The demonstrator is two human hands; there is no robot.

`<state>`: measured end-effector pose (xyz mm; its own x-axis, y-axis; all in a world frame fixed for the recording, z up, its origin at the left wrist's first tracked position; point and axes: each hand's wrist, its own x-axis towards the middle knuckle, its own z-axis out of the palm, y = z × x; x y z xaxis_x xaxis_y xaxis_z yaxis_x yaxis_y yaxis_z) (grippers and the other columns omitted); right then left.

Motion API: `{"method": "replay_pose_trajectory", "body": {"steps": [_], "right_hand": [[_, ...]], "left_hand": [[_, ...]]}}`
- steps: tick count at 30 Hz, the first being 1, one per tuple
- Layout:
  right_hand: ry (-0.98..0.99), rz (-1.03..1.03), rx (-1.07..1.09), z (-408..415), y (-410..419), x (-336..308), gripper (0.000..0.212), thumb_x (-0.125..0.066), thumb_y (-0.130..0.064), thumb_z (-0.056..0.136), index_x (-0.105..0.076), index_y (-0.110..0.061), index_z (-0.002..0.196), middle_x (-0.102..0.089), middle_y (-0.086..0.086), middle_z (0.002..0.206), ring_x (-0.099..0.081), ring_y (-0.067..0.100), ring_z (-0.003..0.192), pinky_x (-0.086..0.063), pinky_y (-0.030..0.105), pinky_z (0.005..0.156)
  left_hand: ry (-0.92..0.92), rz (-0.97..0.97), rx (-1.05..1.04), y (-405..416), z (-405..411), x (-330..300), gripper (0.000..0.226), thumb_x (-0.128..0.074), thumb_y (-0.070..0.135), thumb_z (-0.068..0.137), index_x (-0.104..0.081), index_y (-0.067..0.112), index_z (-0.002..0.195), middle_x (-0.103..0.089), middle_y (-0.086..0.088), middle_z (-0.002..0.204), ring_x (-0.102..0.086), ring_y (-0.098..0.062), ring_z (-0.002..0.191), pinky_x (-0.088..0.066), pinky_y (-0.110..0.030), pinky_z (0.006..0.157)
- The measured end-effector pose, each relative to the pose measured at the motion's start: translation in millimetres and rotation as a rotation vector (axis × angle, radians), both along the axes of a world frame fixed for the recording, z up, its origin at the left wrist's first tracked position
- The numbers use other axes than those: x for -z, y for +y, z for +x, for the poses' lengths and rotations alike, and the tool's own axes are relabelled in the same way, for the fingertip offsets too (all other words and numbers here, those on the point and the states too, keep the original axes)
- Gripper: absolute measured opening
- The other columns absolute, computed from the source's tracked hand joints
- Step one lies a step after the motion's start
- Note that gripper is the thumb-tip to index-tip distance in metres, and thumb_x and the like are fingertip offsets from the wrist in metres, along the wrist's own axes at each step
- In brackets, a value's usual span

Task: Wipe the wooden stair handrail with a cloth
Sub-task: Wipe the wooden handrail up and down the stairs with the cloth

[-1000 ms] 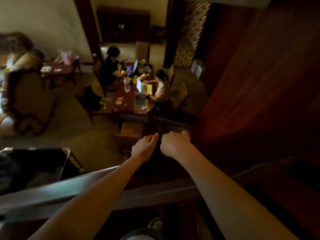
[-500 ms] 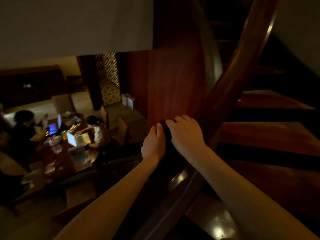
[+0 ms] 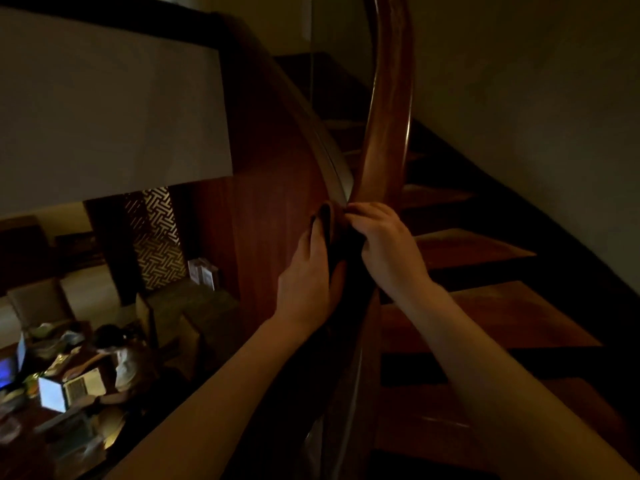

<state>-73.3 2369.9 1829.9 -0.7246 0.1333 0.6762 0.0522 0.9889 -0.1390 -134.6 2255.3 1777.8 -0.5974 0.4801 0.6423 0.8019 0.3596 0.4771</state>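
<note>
Two hands are seen at the middle of the frame, both placed on a dark cloth (image 3: 341, 247) that is wrapped over the wooden handrail (image 3: 388, 133). The left hand (image 3: 310, 271) is laid along the left side of the cloth, with its fingers extended and pressed flat against it. The right hand (image 3: 384, 244) is set on the right side, its fingers curled over the cloth and the rail, so the cloth is gripped there. The two hands are close together, with only the dark fold of cloth between them.

From the hands the handrail is curved upward to the top centre of the frame, and this upper length of it is left uncovered. Below the hands the rail is continued down to the bottom centre, where it is very dark. To the right of the rail, wooden steps (image 3: 485, 306) are seen, bordered by a pale wall (image 3: 536, 116) in the upper right. To the left of the rail its edge is met by a reddish wood panel (image 3: 270, 202). Beyond that, in the lower left, a lower room is visible with a table (image 3: 52, 410), an open laptop (image 3: 65, 389) and a seated person (image 3: 121, 358).
</note>
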Motion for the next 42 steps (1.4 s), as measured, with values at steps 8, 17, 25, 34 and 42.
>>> {"method": "replay_pose_trajectory", "body": {"steps": [8, 17, 25, 34, 42], "right_hand": [[-0.022, -0.139, -0.055, -60.3, 98.4, -101.6, 0.033, -0.049, -0.006, 0.094, -0.06, -0.014, 0.124, -0.055, 0.003, 0.129, -0.046, 0.023, 0.125, -0.041, 0.04, 0.105], [-0.205, -0.098, -0.218, -9.6, 59.4, -59.7, 0.046, -0.051, -0.01, 0.094, -0.044, -0.014, 0.14, -0.035, 0.0, 0.149, -0.017, 0.019, 0.143, -0.003, 0.019, 0.11], [-0.302, -0.098, -0.265, -52.8, 91.7, -98.1, 0.04, -0.044, -0.007, 0.096, -0.049, -0.011, 0.136, -0.038, 0.005, 0.147, -0.019, 0.022, 0.142, -0.009, 0.024, 0.114], [-0.206, -0.17, -0.052, -106.9, 145.8, -164.6, 0.044, -0.042, -0.001, 0.096, -0.048, -0.013, 0.137, -0.038, 0.002, 0.149, -0.018, 0.021, 0.143, -0.015, 0.036, 0.116], [-0.446, 0.042, -0.058, -114.0, 99.2, -149.0, 0.032, -0.04, -0.027, 0.092, -0.068, -0.011, 0.097, -0.06, 0.006, 0.116, -0.045, 0.023, 0.121, -0.031, 0.039, 0.108]], "left_hand": [[-0.033, -0.026, -0.158, 120.5, -71.0, -112.6, 0.063, -0.043, 0.028, 0.097, -0.009, 0.022, 0.149, -0.032, -0.012, 0.144, -0.046, -0.031, 0.121, -0.042, -0.047, 0.09], [-0.222, -0.008, -0.11, 47.6, -6.1, -49.6, 0.072, -0.052, 0.033, 0.092, -0.01, 0.022, 0.149, -0.027, 0.0, 0.15, -0.038, -0.017, 0.131, -0.041, -0.028, 0.092], [-0.331, 0.084, -0.183, 85.4, -25.4, -84.8, 0.064, -0.046, 0.03, 0.096, -0.012, 0.02, 0.149, -0.034, -0.002, 0.146, -0.046, -0.021, 0.125, -0.042, -0.032, 0.086], [-0.371, 0.227, 0.009, 160.2, -98.1, -160.6, 0.064, -0.053, 0.02, 0.093, -0.019, 0.02, 0.147, -0.038, -0.005, 0.144, -0.046, -0.023, 0.126, -0.043, -0.042, 0.101], [-0.868, 0.373, 0.125, 119.6, -83.7, -119.0, 0.049, -0.039, 0.029, 0.099, -0.023, 0.018, 0.145, -0.043, 0.002, 0.136, -0.046, -0.013, 0.122, -0.044, -0.027, 0.098]]}}
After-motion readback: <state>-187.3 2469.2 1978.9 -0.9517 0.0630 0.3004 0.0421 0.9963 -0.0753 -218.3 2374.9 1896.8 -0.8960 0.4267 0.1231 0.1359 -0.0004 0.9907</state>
